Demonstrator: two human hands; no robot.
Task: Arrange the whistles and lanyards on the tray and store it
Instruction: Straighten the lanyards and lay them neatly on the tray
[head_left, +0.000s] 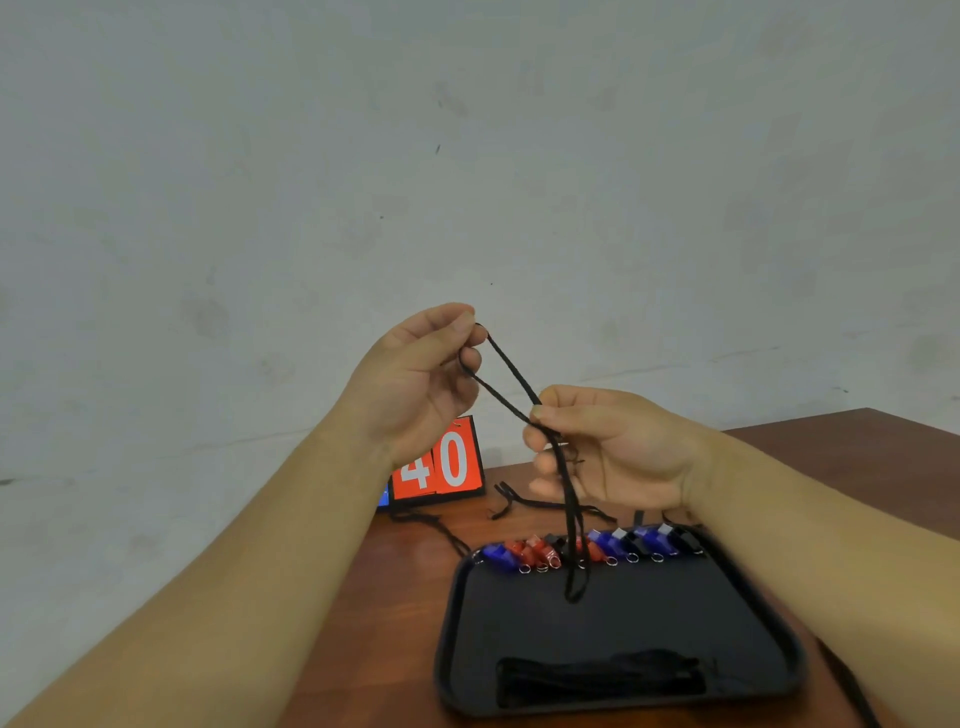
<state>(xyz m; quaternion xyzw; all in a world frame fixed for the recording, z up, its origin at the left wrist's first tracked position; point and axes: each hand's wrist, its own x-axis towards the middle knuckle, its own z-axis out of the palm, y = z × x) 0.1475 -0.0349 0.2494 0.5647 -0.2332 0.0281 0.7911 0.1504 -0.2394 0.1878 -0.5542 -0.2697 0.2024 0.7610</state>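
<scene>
Here, the left hand (415, 379) is raised at the left, and its thumb and forefinger pinch the top end of a thin black cord lanyard (514, 371). Just below this hand, at the back of the brown wooden table (405, 571), stands a red flip score card with the white figures 40 (452, 462). From the left hand the lanyard runs in two strands down and to the right into the right hand (618, 452), whose thumb and curled fingers hold both strands together. Under that hand a long loop hangs in front of the black rectangular plastic tray (623, 623); whether it touches the tray I cannot tell. Behind the tray some loose black lanyards (545, 504) lie on the table, not yet arranged. Along the far edge of the tray lies a row of small blue, red and black plastic whistles with metal rings (613, 545), and near its front edge a bundle of folded black lanyards (597, 680).

I think the person is folding this lanyard to join the bundle. The hanging loop passes very near the whistles, so a quick pull could hook a ring and drag a whistle out of the row. Also the thin cord may slip from the pinch, and then the fold opens again
</scene>
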